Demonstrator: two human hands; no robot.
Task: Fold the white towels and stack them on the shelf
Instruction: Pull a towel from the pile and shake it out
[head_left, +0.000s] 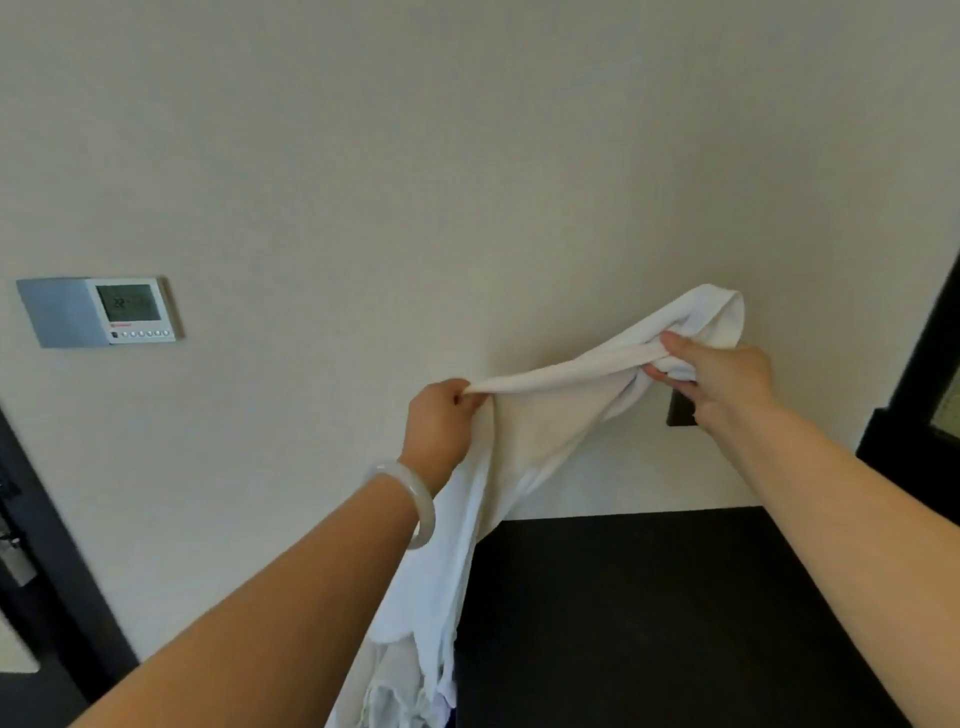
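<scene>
A white towel (524, 431) hangs in the air in front of the cream wall, held up by both hands. My left hand (439, 426), with a pale bangle on its wrist, pinches the towel's upper edge at the left. My right hand (719, 376) grips a bunched part of the same edge farther right and higher, and a loop of cloth folds over above it. The rest of the towel drops down between my arms and out of the bottom of the view.
A dark flat surface (649, 597) lies below and to the right of the towel. A thermostat panel (101, 312) is on the wall at left. Dark door frames stand at the left edge (47, 545) and right edge (930, 364). A small dark wall plate (679, 413) shows behind my right hand.
</scene>
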